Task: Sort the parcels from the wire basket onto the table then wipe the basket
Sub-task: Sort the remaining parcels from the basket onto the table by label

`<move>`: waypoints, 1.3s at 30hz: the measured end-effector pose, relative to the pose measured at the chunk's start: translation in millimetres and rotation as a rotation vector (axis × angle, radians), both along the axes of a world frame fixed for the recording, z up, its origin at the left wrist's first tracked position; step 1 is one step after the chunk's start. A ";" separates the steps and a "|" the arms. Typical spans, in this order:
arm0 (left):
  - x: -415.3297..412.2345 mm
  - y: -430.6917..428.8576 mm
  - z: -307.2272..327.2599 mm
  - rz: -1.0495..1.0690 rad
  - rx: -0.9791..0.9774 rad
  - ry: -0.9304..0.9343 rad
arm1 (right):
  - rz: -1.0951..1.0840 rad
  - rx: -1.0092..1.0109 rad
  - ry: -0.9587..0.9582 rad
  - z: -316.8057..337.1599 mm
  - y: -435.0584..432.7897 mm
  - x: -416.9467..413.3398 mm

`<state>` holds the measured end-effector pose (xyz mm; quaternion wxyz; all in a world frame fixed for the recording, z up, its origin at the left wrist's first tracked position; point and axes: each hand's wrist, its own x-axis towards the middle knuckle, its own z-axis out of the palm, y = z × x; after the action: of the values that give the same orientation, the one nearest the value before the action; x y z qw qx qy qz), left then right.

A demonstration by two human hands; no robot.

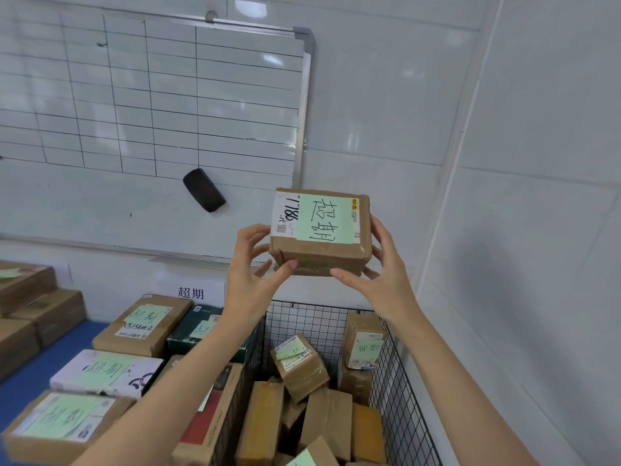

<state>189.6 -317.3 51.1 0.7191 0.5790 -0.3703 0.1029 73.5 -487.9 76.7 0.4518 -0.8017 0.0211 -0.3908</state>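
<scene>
A: Head view, first item?
B: Box [319,230], brown cardboard, held up in the air above the basket [395,381], in front of the white wall. Its upper face carries a white shipping label and a pale green note [324,218] with handwritten characters.

A: Hands?
B: Left hand [250,277]: clamped on the box's left end, thumb on the front lower edge, fingers behind. Right hand [383,274]: clamped on the right end, thumb under the front lower edge, fingers up the side. Both forearms are bare and rise from the bottom of the frame.

A: Basket?
B: Black wire mesh, open top, standing just beside the tabletop [40,368]. Basket parcels [299,364]: several brown cartons, tumbled at angles. One stands upright against the back right corner with a green note on its face.

A: Tabletop?
B: Blue surface, left of the basket. Tabletop parcels [141,326]: lying flat and close together, most with a green note on top. One carton is dark green, one white, the rest brown. More brown cartons are stacked at far left.

A: Wall fittings?
B: Whiteboard [151,95] with a ruled grid, and a black eraser [203,190] stuck to its lower part. White sign [190,292] with two printed characters, below the board and behind the tabletop parcels.
</scene>
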 end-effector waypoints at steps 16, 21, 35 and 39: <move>3.5 20.1 6.9 -0.155 0.202 -0.174 | 0.003 0.009 -0.015 6.5 -13.5 -19.3; 8.1 20.2 4.0 -0.133 0.302 -0.251 | 0.026 -0.070 -0.003 8.3 -11.0 -21.5; 5.6 22.0 6.2 -0.110 0.183 -0.185 | -0.139 -0.107 -0.161 4.0 -0.5 -8.4; 4.3 29.9 4.9 -0.049 0.142 -0.177 | -0.141 -0.020 -0.174 -6.4 7.0 0.6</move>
<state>193.9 -287.4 56.0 0.6430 0.6081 -0.4525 0.1096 74.0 -480.9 70.3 0.4153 -0.7658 0.0342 -0.4899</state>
